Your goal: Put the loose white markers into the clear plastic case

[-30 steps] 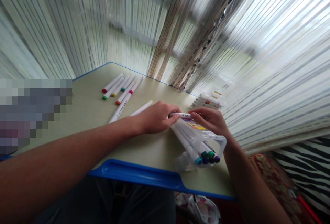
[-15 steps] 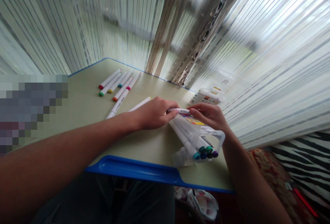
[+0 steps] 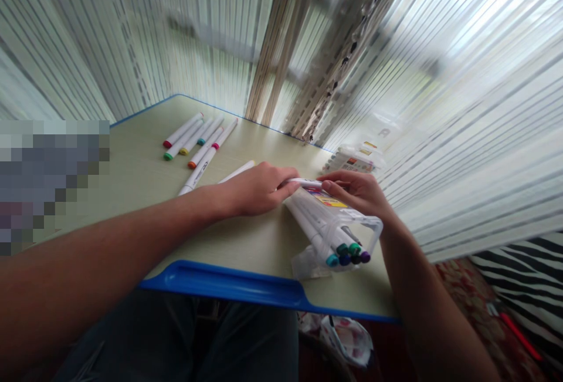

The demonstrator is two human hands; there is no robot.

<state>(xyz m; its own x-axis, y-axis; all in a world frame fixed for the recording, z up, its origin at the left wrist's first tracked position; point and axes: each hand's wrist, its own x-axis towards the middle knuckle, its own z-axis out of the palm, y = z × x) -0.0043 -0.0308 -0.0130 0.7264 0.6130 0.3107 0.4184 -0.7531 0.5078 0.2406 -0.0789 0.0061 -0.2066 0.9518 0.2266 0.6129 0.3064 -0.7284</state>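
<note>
A white marker (image 3: 310,183) lies sideways between my two hands, its ends covered by my fingers. My left hand (image 3: 275,187) is closed round its left end, and my right hand (image 3: 354,189) pinches its right end. Just below it rests a clear plastic marker case (image 3: 323,226) on its side, its near end toward me. Inside the case are several white markers with green, blue and purple tips (image 3: 347,254). Left of my left hand, another white marker (image 3: 237,172) lies partly hidden behind my wrist.
Several loose markers with coloured ends (image 3: 197,138) lie at the back left of the pale table (image 3: 259,241). A second clear case (image 3: 352,159) stands at the back right. A blue tray groove (image 3: 233,284) runs along the front edge; a string curtain (image 3: 220,36) hangs behind.
The view has shifted slightly. Both hands still hold the marker over the case, with the marker's left end now slightly further out of my left fingers.
</note>
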